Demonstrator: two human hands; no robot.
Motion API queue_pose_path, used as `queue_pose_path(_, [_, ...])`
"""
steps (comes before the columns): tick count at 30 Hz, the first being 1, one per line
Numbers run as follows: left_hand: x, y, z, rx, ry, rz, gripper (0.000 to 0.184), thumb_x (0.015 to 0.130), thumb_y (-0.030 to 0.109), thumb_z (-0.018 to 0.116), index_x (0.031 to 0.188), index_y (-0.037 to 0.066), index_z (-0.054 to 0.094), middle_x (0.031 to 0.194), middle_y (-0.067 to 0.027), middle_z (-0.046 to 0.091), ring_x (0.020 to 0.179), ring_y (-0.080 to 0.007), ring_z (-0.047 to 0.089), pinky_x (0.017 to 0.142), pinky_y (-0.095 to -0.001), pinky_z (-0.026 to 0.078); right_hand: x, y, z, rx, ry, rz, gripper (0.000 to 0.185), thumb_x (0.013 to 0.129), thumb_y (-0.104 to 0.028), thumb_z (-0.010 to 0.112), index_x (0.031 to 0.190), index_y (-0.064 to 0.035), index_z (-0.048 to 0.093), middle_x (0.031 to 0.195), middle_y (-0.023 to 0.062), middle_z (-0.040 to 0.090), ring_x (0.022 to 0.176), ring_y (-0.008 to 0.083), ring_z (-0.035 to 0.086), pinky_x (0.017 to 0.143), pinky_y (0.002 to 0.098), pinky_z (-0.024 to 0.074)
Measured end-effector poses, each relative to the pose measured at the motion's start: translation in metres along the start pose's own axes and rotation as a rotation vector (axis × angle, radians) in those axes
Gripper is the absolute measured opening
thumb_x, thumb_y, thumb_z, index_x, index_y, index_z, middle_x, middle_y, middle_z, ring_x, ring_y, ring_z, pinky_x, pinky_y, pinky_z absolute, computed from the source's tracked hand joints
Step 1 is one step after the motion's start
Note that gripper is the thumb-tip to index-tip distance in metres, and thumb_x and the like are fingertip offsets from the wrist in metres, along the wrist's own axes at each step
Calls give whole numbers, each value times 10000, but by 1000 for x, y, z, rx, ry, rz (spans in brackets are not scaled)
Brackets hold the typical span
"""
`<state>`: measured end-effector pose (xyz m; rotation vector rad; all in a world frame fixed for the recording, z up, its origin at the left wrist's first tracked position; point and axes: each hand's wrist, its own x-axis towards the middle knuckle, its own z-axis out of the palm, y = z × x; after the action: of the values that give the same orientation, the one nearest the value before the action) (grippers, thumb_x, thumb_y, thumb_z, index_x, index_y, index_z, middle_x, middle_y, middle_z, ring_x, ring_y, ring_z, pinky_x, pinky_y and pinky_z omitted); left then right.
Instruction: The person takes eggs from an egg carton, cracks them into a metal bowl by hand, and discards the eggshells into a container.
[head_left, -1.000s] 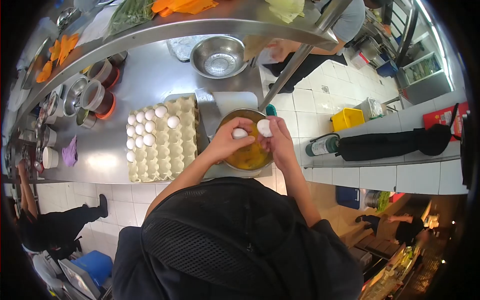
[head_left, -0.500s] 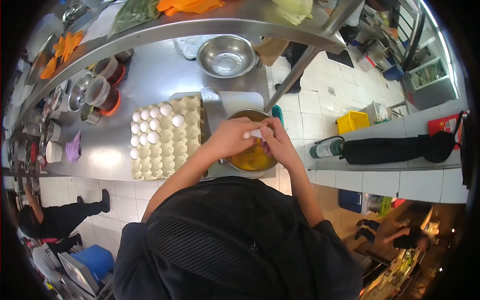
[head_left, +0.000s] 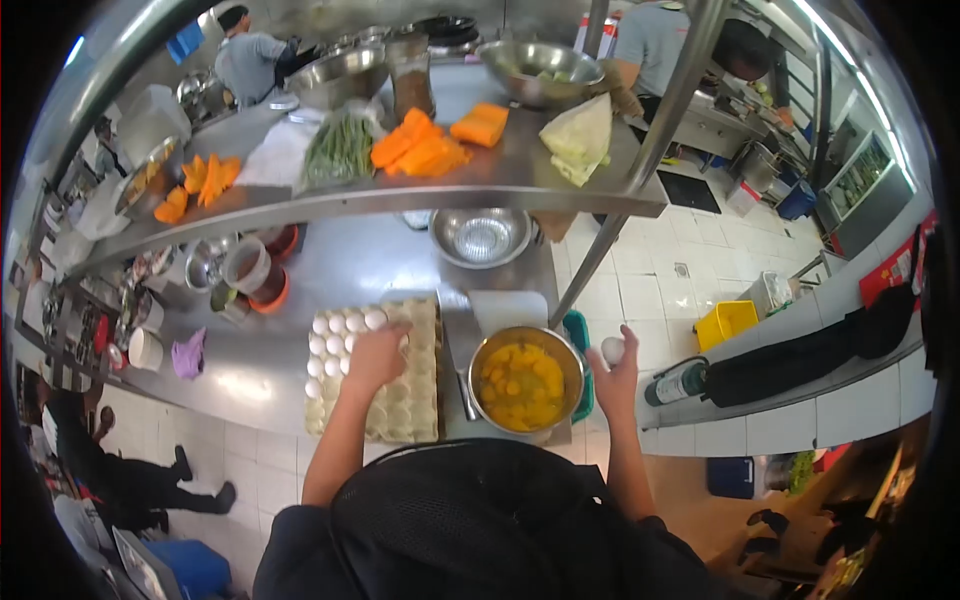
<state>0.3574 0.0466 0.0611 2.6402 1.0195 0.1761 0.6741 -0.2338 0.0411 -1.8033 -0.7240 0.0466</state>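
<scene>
My left grip (head_left: 378,358) is over the egg tray (head_left: 385,421) on the desk (head_left: 240,368), right beside the eggs (head_left: 333,344); can't tell if it's closed on one. Right grip (head_left: 617,380) is pinching a white egg (head_left: 612,350), whole or cracked I can't say, just right of the bowl (head_left: 540,337) of yolks (head_left: 522,386).

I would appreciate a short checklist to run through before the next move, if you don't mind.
1. Round stainless-steel bowl of yellow-orange egg upright: ok.
2. White eggs available in the beige moulded egg tray: ok.
3. Left hand at the tray: ok.
4. Egg secure in the left hand: cannot tell; the hand hides its grip.
5. Right hand free: not ok; a white egg-shaped object sits between thumb and fingers.
6. Egg mixture free of shell bits: cannot tell; too small to see.
</scene>
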Motion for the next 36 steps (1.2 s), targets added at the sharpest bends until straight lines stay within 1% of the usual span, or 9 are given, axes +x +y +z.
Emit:
queue_pose_path(1, [-2, 1, 3, 15, 18, 16, 551, 733, 74, 642, 1282, 124, 656, 1230, -142, 675, 1088, -351, 656, 882, -439, 550, 2, 7, 0, -382, -32, -185, 742, 837, -175, 781, 1446, 23, 405, 1194, 229, 596, 1048, 369, 623, 884, 452, 517])
queue_pose_path(4, [-4, 12, -1, 17, 114, 27, 524, 732, 70, 648, 1252, 126, 664, 1124, -132, 696, 1039, -351, 662, 835, -460, 546, 2, -15, -1, -322, -37, -61, 840, 797, -153, 801, 1496, 30, 372, 1332, 276, 544, 1248, 420, 524, 1056, 480, 425])
queue_pose_path(14, [-3, 8, -34, 9, 131, 27, 417, 763, 160, 760, 1175, 121, 705, 1058, -138, 709, 954, -338, 683, 824, -429, 542, -15, -59, 29, 21, -180, -219, 435, 840, -89, 725, 1254, -10, 617, 1145, 214, 628, 1104, 392, 608, 962, 437, 492])
queue_pose_path(16, [-5, 9, -45, -314, 221, 7, 462, 766, 169, 793, 1213, 102, 699, 1098, -132, 728, 985, -282, 708, 829, -392, 557, -22, -65, 36, 143, -509, -46, 464, 862, -110, 727, 1306, -48, 610, 1201, 219, 602, 1136, 396, 597, 966, 435, 498])
queue_pose_path(20, [-1, 95, -41, -946, -68, -73, 547, 782, 208, 859, 1269, 61, 658, 1093, -60, 716, 975, -140, 665, 829, -281, 544, -30, -112, 46, 93, -463, -396, 485, 873, -122, 727, 1340, -68, 606, 1271, 214, 567, 1169, 386, 589, 966, 426, 509])
queue_pose_path(22, [1, 123, 0, -1331, -188, 35, 512, 850, 86, 784, 1327, 57, 599, 1134, -63, 683, 1027, -186, 663, 896, -312, 553, -29, -119, 48, 76, -531, -510, 518, 854, -36, 705, 1360, -67, 603, 1322, 176, 541, 1178, 352, 575, 970, 384, 509])
queue_pose_path(25, [9, 143, 34, -1707, -336, -126, 514, 861, 98, 779, 1334, 49, 584, 1159, -49, 650, 994, -126, 635, 810, -243, 530, -22, -93, 52, 146, -544, -432, 492, 854, -29, 692, 1338, -58, 607, 1294, 182, 550, 1176, 369, 574, 981, 401, 506])
queue_pose_path(33, [6, 159, 84, -1077, -102, 311, 555, 838, 43, 742, 1360, 28, 554, 1235, -124, 650, 1156, -232, 617, 989, -344, 484, -28, -110, 28, 474, 102, -403, 348, 907, -61, 653, 1248, -10, 603, 1208, 231, 566, 1094, 399, 590, 933, 427, 504])
queue_pose_path(36, [17, 168, 104, -1117, -253, 236, 493, 897, 44, 692, 1371, 43, 558, 1229, -101, 672, 1154, -203, 632, 1025, -340, 471, -35, -96, 31, -10, -289, -281, 359, 926, -93, 660, 1267, -1, 597, 1170, 234, 578, 1059, 399, 601, 896, 426, 513])
